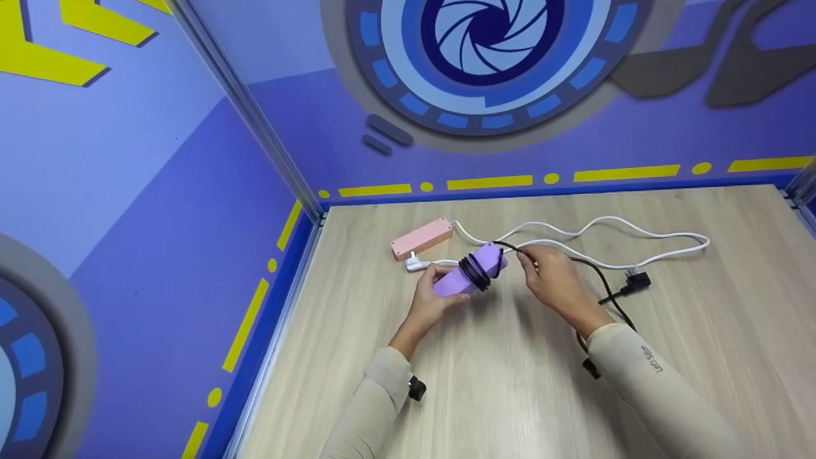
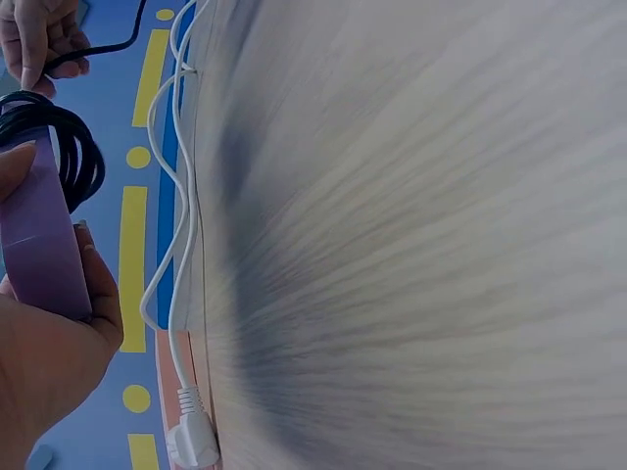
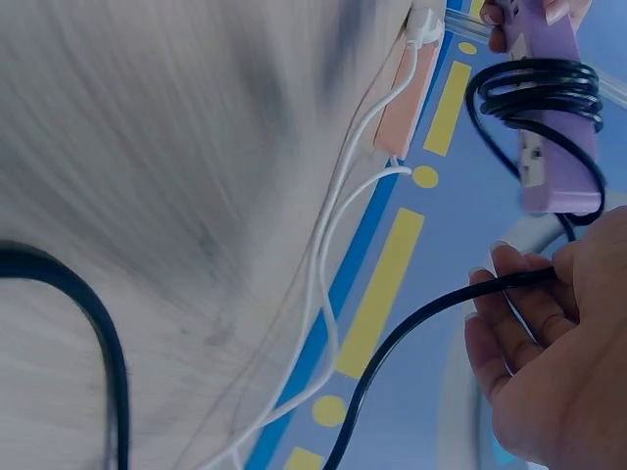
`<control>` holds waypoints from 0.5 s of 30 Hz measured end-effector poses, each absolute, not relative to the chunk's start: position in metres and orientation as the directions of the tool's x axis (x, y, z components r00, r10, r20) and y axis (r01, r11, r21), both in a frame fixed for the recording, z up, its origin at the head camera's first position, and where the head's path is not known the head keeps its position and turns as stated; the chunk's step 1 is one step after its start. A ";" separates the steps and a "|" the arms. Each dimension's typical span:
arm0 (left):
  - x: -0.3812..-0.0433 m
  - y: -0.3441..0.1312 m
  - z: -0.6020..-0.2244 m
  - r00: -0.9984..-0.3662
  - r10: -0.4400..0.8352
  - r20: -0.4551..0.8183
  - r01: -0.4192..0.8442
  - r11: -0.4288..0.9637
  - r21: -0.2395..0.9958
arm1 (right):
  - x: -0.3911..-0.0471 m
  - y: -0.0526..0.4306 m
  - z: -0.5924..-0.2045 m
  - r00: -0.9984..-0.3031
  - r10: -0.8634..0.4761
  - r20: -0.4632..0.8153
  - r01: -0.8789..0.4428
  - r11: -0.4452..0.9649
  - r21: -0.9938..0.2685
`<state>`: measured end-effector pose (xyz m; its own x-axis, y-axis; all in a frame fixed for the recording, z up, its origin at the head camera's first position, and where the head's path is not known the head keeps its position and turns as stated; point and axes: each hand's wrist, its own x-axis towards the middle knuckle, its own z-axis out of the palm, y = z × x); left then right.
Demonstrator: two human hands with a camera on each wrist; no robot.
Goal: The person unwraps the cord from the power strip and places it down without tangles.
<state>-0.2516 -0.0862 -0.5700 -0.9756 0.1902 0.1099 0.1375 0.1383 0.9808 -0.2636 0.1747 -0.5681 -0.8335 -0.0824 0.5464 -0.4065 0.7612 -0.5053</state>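
Observation:
A purple power strip [image 1: 449, 284] is raised above the table, gripped at its near end by my left hand [image 1: 428, 305]. Several turns of its black cord [image 1: 473, 272] are wrapped round its middle. My right hand [image 1: 556, 280] pinches the cord [image 3: 431, 306] a short way from the strip's far end. In the right wrist view, sockets show on one face of the purple strip [image 3: 566, 181]. From the right hand the cord runs down past the wrist, and a black plug [image 1: 637, 281] lies on the table to the right.
A pink power strip [image 1: 422, 238] lies at the back left of the wooden table [image 1: 497, 395]. Its white cord [image 1: 663, 234] loops loosely toward the right, and its white plug [image 1: 414, 262] lies just in front of it. Blue-purple panels [image 1: 306, 153] stand behind and at the left.

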 end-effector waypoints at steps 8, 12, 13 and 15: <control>-0.263 -0.095 -0.593 -0.982 0.156 0.108 0.133 0.159 0.978 | -0.259 0.189 -0.589 -0.908 -0.113 0.403 -0.333 0.777 -0.534; -0.265 -0.100 -0.599 -0.985 0.140 0.096 0.118 0.153 0.981 | -0.257 0.198 -0.599 -0.948 -0.128 0.293 -0.274 0.797 -0.538; -0.266 -0.101 -0.599 -0.986 0.137 0.098 0.119 0.150 0.982 | -0.256 0.200 -0.602 -0.953 -0.136 0.271 -0.266 0.802 -0.535; -0.266 -0.102 -0.599 -0.986 0.129 0.108 0.127 0.149 0.981 | -0.255 0.205 -0.606 -0.960 -0.159 0.232 -0.262 0.809 -0.526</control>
